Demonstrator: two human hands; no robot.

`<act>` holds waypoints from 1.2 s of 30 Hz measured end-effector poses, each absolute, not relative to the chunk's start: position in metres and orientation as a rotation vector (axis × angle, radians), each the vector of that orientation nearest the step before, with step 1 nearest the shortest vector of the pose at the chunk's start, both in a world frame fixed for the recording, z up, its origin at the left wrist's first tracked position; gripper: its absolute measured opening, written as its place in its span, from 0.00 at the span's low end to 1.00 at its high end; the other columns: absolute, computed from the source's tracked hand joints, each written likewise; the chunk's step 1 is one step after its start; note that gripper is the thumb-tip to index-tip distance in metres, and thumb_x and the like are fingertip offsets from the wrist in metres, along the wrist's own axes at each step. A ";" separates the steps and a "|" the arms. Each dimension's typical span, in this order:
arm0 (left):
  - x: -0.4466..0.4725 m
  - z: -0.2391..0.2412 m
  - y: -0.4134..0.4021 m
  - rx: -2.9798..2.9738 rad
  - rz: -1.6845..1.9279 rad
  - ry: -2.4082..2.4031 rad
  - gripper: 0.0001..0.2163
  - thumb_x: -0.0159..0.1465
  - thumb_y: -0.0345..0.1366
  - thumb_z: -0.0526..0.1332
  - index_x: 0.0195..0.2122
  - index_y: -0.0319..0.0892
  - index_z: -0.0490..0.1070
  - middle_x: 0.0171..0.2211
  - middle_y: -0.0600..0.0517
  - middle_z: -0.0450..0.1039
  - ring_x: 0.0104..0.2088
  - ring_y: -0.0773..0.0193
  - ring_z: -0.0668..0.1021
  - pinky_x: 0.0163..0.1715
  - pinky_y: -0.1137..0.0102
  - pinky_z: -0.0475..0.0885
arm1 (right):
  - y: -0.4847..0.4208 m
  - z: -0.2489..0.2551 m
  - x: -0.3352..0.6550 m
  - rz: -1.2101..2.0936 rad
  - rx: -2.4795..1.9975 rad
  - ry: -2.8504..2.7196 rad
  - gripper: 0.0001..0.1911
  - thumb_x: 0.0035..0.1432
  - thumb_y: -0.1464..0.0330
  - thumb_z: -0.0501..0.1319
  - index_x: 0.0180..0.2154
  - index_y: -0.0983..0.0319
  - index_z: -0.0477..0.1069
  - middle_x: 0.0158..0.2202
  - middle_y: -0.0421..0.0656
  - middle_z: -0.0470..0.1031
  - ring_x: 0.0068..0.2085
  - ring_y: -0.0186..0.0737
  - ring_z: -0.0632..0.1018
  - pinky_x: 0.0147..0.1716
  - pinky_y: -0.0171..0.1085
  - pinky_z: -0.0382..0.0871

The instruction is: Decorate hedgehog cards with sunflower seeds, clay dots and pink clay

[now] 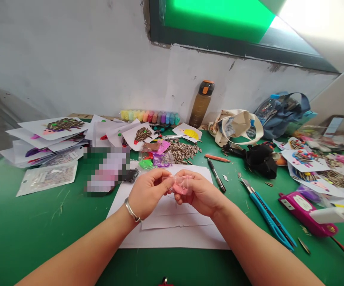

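Left hand (148,192): thumb and fingertips pinch the left edge of the pink packet (182,186).
Right hand (202,194): fingers curl around its other end.
Pink packet: clear film over something pink, between both hands, above white paper (166,239).
Handling: probably light, soft, easily dented; film likely slippery; best pinched by its edges.
Flat sachet (51,176): left of the left hand, holding small speckled grains.
Bottle (200,108): beyond the right hand, contents unclear.
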State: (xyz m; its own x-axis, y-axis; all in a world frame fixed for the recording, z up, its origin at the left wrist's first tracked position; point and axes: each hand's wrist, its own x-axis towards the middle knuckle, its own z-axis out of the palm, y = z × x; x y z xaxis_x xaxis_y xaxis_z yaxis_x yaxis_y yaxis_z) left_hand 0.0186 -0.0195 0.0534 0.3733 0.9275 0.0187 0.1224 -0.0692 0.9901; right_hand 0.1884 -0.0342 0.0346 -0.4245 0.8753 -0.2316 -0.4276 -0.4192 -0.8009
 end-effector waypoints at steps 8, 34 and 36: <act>0.022 0.053 -0.024 1.561 0.884 1.054 0.09 0.58 0.41 0.63 0.29 0.40 0.73 0.23 0.55 0.70 0.25 0.68 0.71 0.26 0.73 0.67 | -0.035 0.031 0.187 1.905 -0.846 -0.844 0.06 0.46 0.76 0.62 0.28 0.62 0.67 0.22 0.37 0.72 0.22 0.30 0.71 0.24 0.31 0.63; 0.016 0.055 -0.020 1.696 0.961 1.165 0.08 0.59 0.41 0.62 0.32 0.42 0.74 0.26 0.54 0.73 0.27 0.65 0.73 0.29 0.72 0.69 | -0.035 0.038 0.192 1.937 -0.926 -0.942 0.12 0.50 0.65 0.70 0.32 0.62 0.69 0.29 0.38 0.72 0.27 0.30 0.73 0.26 0.32 0.67; 0.015 0.054 -0.019 1.686 0.968 1.170 0.08 0.59 0.41 0.61 0.32 0.42 0.74 0.25 0.54 0.73 0.27 0.65 0.74 0.28 0.72 0.69 | -0.035 0.038 0.194 1.960 -0.949 -0.979 0.14 0.52 0.60 0.68 0.35 0.62 0.70 0.32 0.40 0.73 0.27 0.31 0.75 0.25 0.32 0.68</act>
State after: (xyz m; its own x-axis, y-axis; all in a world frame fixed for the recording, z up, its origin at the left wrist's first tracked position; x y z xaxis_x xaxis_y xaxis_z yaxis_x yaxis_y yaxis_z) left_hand 0.0146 -0.0189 0.0543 0.2638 0.9563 0.1261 0.3030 -0.2062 0.9304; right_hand 0.1935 -0.0347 0.0385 -0.4555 0.8439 -0.2834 -0.2804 -0.4382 -0.8540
